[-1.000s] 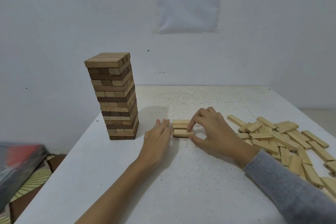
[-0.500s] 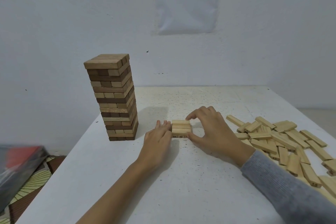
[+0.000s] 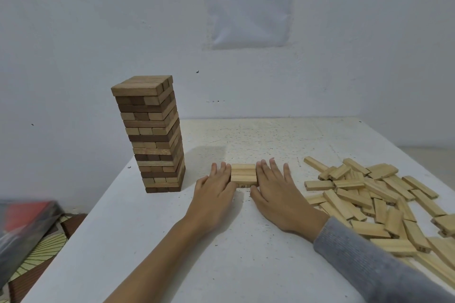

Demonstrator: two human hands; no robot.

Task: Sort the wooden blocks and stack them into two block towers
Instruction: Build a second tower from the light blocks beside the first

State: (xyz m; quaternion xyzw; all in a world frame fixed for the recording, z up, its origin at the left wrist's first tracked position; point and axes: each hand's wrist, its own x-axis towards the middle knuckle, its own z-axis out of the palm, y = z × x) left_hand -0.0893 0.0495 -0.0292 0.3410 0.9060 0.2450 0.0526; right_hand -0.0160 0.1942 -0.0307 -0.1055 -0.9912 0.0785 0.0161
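The white table (image 3: pixel 246 265) fills the lower frame. Its far edge meets the wall. Its left edge runs diagonally down towards the near left corner. A printed paper sheet (image 3: pixel 248 7) hangs on the wall above the far edge.

The finished tower (image 3: pixel 152 135), built of mixed dark and pale blocks, stands upright close to the left table edge. A strip of bare tabletop separates it from the left hand.

The pile of loose pale blocks (image 3: pixel 384 202) covers the right side of the table and extends out of frame at the right. The blocks lie flat and overlap at mixed angles. The nearest of them lie just beside the right wrist.

Bare surface lies open behind the hands up to the wall, and in front of them between the two forearms.

The left hand (image 3: pixel 214 192) and the right hand (image 3: pixel 278 194) lie flat on the table, fingers straight and pointing away from the person. Their inner edges press against the two ends of the block row (image 3: pixel 243 174). Neither hand curls round a block.

The block row consists of three pale blocks lying flat, long sides touching, at table centre between the hands. The near face carries the printed number 22.
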